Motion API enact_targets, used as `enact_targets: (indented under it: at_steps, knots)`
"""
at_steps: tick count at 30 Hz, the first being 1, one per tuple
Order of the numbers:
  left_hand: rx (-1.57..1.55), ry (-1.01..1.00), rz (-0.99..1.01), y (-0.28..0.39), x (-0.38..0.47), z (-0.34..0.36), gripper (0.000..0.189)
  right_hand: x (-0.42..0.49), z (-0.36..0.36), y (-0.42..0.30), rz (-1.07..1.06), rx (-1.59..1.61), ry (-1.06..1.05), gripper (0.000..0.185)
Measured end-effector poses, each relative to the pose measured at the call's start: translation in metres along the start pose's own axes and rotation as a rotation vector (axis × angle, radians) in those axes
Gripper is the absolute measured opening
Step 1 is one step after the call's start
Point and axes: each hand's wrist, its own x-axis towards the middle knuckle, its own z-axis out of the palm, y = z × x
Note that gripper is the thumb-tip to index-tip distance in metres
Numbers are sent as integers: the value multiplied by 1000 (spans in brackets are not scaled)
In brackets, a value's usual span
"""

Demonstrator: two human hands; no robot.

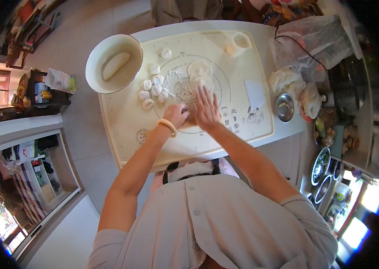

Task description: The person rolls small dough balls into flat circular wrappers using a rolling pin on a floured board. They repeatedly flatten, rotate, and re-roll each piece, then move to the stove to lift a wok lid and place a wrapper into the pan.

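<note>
My right hand (206, 108) lies palm down with its fingers stretched, the fingertips at the lower edge of flattened dough rounds (200, 74) that overlap on a printed kneading mat (243, 121). What is under the palm is hidden. Close by on its left, my left hand (176, 115) is curled above the mat; whether it holds anything cannot be seen. A pale bangle (168, 127) circles the left wrist. Several small dough pieces (156, 90) sit to the upper left of my hands, one of them apart near the top. Loose flour (176, 75) whitens the mat beside the rounds.
A white bowl (92, 67) with a long dough piece (116, 66) stands at the mat's upper left corner. A cup (238, 44) is at the upper right, a white scraper (254, 94) below it. Beyond the mat's right edge are a small metal bowl (284, 107) and plastic bags (313, 43).
</note>
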Motion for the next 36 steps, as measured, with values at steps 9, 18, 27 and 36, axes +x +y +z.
enact_targets:
  at_steps: [9, 18, 27, 36]
  knots:
    - [-182, 7, -91, -14, -28, -6, 21, -68, -1, -6, -58, 24, -175, 58]
    - [-65, 159, 5, -22, -17, 3, 20, -73, -2, -10, -54, 52, -191, 59]
    - [63, 88, 51, -14, 6, 8, 19, -11, 4, -12, -39, -68, -23, 56]
    - [28, 62, 31, -19, -1, 0, 19, 14, 3, -16, -51, -19, -11, 58]
